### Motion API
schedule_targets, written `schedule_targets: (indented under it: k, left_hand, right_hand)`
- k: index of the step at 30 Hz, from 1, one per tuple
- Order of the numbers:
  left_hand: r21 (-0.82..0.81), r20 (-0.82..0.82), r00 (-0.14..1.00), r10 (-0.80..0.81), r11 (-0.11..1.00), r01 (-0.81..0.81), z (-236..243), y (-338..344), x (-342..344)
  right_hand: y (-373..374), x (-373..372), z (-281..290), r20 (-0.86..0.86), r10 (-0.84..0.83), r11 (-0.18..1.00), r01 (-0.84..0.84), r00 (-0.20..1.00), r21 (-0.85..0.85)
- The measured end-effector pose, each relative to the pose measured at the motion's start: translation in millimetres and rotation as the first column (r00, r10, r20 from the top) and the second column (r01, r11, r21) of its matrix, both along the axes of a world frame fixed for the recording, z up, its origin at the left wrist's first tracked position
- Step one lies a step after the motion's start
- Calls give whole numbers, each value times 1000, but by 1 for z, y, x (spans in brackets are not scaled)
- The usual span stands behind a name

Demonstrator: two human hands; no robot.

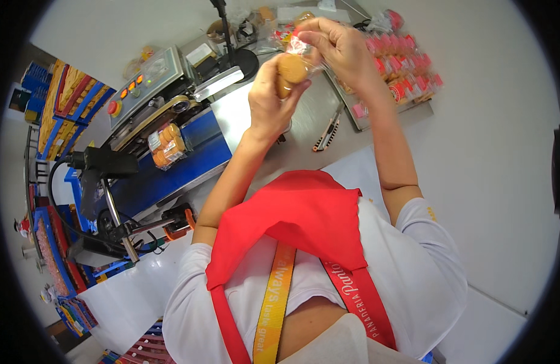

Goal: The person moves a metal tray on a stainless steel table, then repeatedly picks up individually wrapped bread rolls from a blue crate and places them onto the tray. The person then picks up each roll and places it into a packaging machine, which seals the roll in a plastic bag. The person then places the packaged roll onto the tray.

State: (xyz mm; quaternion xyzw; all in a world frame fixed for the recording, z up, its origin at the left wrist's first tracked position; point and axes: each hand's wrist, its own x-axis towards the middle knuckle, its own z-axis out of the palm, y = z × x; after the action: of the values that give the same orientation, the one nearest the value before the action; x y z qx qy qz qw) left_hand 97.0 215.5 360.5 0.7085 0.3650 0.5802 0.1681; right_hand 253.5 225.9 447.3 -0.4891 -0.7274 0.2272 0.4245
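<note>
A clear plastic bag of round golden-brown biscuits or small buns (293,68) is held up over the far end of the steel worktop. My left hand (269,104) is closed round its lower part, fingers behind and thumb at the side. At the top, my right hand (340,53) pinches the gathered plastic beside a red-and-white label (298,45). Exactly what lies under the right fingertips is partly hidden. Below the hands, a utility knife (328,130) lies on the worktop (301,130).
To the left runs a sealing machine (148,86) with a blue conveyor belt (198,151) carrying another bag of buns (166,145). A tray (407,104) of several packed bags with pink tops stands at right. A black stand (240,64) and a mounted black device (107,164) rise nearby.
</note>
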Motion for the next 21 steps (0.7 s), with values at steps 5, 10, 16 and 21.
schedule_targets:
  k: [5, 10, 16, 21]
  left_hand:
    - [-445, 637, 703, -317, 593, 671, -2, 9, -60]
    - [-380, 887, 456, -67, 455, 805, -16, 3, -84]
    - [-146, 985, 174, -7, 515, 845, -24, 9, -112]
    - [-371, 851, 516, -94, 587, 720, -20, 18, -122]
  right_hand:
    - [5, -5, 22, 35, 348, 937, -348, 937, 1]
    - [25, -45, -14, -343, 275, 957, -220, 898, 190]
    - [5, -82, -42, -681, 298, 762, -597, 669, -253]
    - [12, -89, -36, -446, 298, 912, -390, 844, -130]
